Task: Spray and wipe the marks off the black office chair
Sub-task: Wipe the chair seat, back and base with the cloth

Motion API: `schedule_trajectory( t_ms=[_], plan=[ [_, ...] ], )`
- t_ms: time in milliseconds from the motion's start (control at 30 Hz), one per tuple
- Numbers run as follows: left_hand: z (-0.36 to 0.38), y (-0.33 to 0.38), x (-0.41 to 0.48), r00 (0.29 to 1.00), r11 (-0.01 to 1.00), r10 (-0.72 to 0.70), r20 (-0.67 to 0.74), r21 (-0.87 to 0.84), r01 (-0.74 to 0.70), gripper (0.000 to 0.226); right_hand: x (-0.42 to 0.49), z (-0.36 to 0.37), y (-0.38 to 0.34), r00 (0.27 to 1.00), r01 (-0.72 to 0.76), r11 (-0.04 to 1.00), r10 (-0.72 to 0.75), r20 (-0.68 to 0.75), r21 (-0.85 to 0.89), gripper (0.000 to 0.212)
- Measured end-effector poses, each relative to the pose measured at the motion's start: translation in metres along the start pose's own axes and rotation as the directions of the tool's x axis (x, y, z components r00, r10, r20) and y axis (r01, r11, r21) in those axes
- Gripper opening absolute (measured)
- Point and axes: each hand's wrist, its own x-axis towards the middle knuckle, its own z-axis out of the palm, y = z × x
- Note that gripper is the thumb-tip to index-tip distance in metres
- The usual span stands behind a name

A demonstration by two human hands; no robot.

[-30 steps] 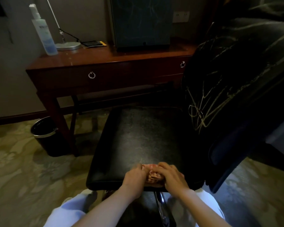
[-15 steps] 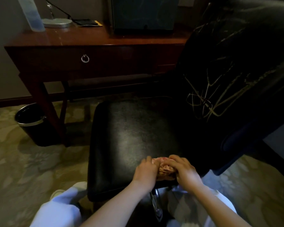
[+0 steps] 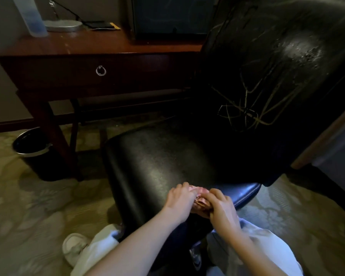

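The black office chair stands in front of me, seat towards me. Its backrest at the right carries pale yellowish scribbled marks and a wet-looking patch near the top. A small pinkish cloth lies bunched at the seat's near edge. My left hand and my right hand both grip that cloth from either side, fingers curled over it. A translucent spray bottle stands on the desk at the far left, its top cut off by the frame.
A dark wooden desk with ring-pull drawers stands behind the chair, holding a lamp base and a dark box. A black waste bin sits by the desk leg. Patterned carpet surrounds the chair; my knees and a white shoe are below.
The view has dropped and shifted right, so the desk and bottle sit higher in frame. Both hands stay on the cloth at the seat's near edge, working it slightly.
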Motion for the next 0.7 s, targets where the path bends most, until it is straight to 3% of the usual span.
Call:
schedule_trajectory(
  t_ms=[100,233,467,700],
  plan=[
    [-0.001,-0.029,-0.023,1.000,1.000,-0.030,0.007,-0.004,0.030,0.053,-0.007,0.019,-0.032,1.000,0.024,0.998,-0.025,0.004,0.051,0.060],
    [0.004,-0.067,-0.057,0.995,0.995,-0.095,-0.037,-0.029,0.094,0.057,-0.010,0.032,-0.068,0.989,0.134,0.990,-0.136,0.052,0.031,0.041],
    [0.009,-0.124,-0.095,0.959,0.949,-0.280,-0.044,-0.163,0.270,0.054,0.033,0.048,-0.117,0.893,0.435,0.899,-0.424,0.153,-0.048,0.035],
    [-0.002,-0.172,-0.057,0.929,0.927,-0.351,-0.115,-0.181,0.328,0.047,0.104,0.056,-0.144,0.870,0.462,0.884,-0.435,0.234,-0.072,0.040]
  ],
)
